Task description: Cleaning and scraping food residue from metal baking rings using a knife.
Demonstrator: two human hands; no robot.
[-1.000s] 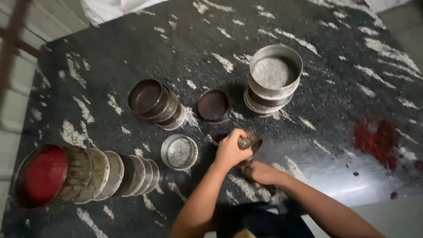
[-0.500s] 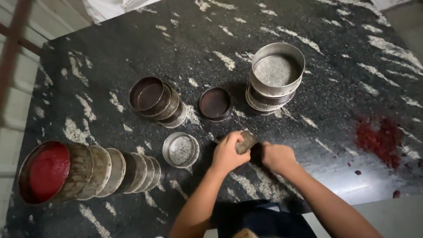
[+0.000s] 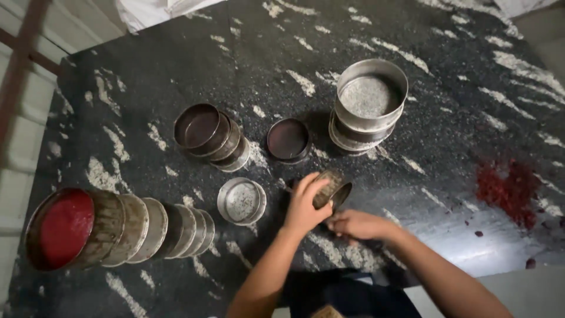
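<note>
The tilted tin (image 3: 331, 187) is gripped by the left hand (image 3: 306, 206); right hand (image 3: 356, 224) fingers lie loosely curled, empty, below it. It is best kept low over the desk (image 3: 147, 70).

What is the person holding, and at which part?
The left hand holds a small round sieve, tilted on its side, gripping its rim and wall from above. The right hand is right below it; whether it touches cannot be told.

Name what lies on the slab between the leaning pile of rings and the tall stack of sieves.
In the head view, one shallow dark round pan lies between the leaning pile and the tall stack, on the dark slab.
</note>
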